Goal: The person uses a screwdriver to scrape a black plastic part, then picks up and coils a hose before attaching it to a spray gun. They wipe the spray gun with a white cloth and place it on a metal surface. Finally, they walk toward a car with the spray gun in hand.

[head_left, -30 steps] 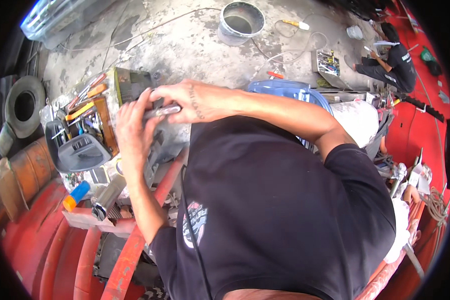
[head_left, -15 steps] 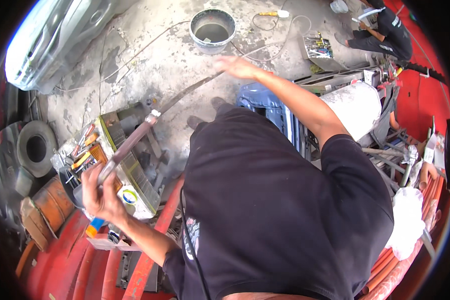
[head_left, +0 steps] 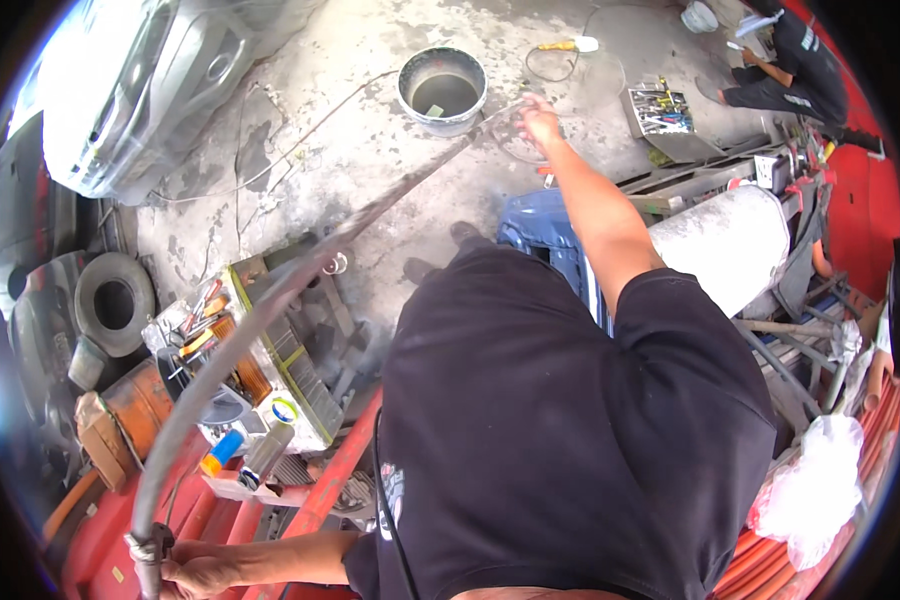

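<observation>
grey concrete floor (head_left: 310,60) is spreading behind everything, with a tool-strewn bench (head_left: 310,390) standing toward the left. a long grey hose (head_left: 290,290) is stretching in a curve between both hands, crossing in front of the bench. a bucket (head_left: 443,128) is standing near the right hand (head_left: 540,125), which is holding the hose's far end with curled fingers, somewhat blurred. the left hand (head_left: 192,572) is gripping the near end, fingers wrapping it just beside a small clamp (head_left: 146,547).
</observation>
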